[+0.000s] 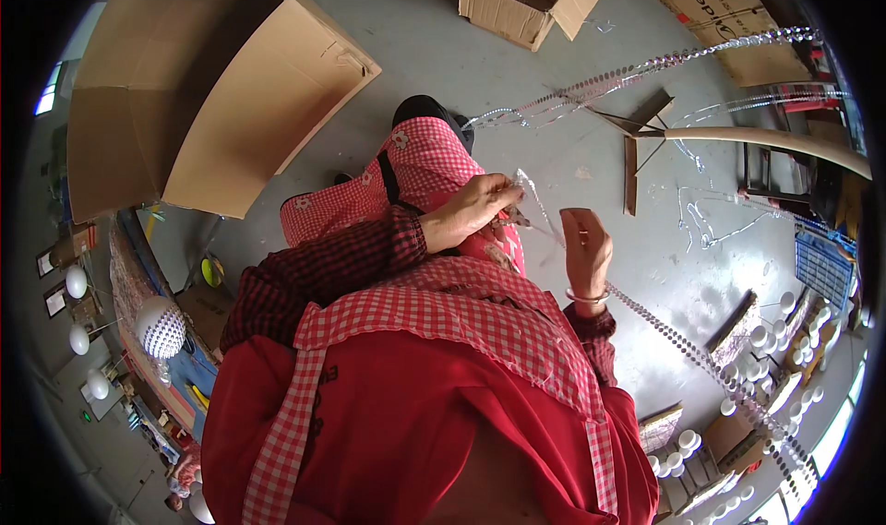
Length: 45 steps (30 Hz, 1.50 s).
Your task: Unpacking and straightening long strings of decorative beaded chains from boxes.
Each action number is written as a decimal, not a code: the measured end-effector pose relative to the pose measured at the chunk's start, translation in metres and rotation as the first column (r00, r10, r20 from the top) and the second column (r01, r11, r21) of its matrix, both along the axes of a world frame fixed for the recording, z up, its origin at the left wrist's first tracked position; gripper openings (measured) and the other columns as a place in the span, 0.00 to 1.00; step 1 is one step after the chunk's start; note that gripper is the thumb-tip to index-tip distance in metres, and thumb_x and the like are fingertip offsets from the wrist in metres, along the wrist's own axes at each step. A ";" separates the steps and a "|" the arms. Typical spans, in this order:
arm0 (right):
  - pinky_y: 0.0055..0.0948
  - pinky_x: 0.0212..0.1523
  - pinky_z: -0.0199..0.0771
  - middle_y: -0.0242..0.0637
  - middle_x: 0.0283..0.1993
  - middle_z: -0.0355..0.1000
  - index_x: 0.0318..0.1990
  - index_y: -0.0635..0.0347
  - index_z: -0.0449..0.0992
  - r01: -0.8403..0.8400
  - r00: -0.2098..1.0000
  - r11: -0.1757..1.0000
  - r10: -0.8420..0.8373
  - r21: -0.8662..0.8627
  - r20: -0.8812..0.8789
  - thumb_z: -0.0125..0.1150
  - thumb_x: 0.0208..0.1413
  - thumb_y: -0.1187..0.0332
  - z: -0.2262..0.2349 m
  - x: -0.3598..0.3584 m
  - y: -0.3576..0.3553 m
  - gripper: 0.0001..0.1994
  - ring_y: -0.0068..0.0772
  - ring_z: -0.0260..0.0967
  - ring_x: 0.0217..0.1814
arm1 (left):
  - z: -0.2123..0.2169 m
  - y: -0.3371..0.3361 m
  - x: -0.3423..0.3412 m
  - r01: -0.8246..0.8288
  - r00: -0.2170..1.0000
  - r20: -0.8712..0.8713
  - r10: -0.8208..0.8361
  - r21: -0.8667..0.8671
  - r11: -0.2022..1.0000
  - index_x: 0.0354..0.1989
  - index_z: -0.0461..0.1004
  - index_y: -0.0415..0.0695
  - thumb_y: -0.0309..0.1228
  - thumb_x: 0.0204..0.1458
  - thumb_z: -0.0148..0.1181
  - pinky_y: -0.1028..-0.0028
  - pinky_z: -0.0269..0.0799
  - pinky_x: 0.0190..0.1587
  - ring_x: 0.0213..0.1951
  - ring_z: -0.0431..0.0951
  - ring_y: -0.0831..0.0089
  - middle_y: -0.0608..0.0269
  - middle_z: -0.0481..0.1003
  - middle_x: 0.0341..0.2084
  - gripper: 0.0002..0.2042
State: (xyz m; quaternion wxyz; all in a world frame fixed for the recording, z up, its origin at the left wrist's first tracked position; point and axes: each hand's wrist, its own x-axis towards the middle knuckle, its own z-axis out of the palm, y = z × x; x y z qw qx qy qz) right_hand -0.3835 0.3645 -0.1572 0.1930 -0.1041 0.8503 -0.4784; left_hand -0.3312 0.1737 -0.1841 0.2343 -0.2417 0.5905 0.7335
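My left hand is closed, pinching the end of a thin silver sequin strand between thumb and fingers above my lap. From there the strand slants down to my right hand, whose fingers are curled together around it. It comes out past the bracelet on that wrist and stretches away to the lower right. A white, shiny tip stands up beside my left fingertips. Below my hands is the red-and-white checked apron; small brownish bits by my left hand are too unclear to name.
A large open cardboard box stands at the left, a smaller one ahead. More sequin strands stretch from near my knee to the upper right, above a brown stand. White balls on racks fill the lower right; a blue crate sits nearby.
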 end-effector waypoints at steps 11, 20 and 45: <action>0.19 0.29 0.67 0.34 0.28 0.68 0.32 0.66 0.69 -0.009 0.991 0.929 0.057 -0.369 0.120 0.55 0.47 0.80 -0.024 0.018 -0.017 0.04 0.21 0.65 0.29 | 0.010 -0.005 0.002 0.091 0.993 -0.084 -0.078 0.155 0.984 0.34 0.70 0.40 0.35 0.54 0.48 0.84 0.63 0.33 0.29 0.67 0.85 0.72 0.69 0.26 0.10; 0.11 0.21 0.57 0.31 0.22 0.68 0.34 0.64 0.71 0.190 0.623 0.807 0.341 -0.560 0.703 0.46 0.55 0.73 -0.005 0.009 -0.007 0.07 0.15 0.61 0.21 | 0.017 -0.005 0.001 0.028 0.997 -0.072 -0.022 0.083 0.996 0.33 0.69 0.42 0.34 0.53 0.50 0.87 0.61 0.24 0.22 0.64 0.89 0.74 0.68 0.22 0.09; 0.15 0.27 0.61 0.33 0.24 0.70 0.36 0.62 0.70 0.230 0.837 0.817 0.111 -0.528 0.536 0.48 0.54 0.74 -0.011 0.005 -0.010 0.05 0.16 0.62 0.24 | 0.035 -0.010 0.002 0.238 0.967 -0.128 -0.219 0.158 0.958 0.36 0.71 0.39 0.34 0.53 0.49 0.87 0.58 0.21 0.18 0.62 0.89 0.74 0.68 0.20 0.11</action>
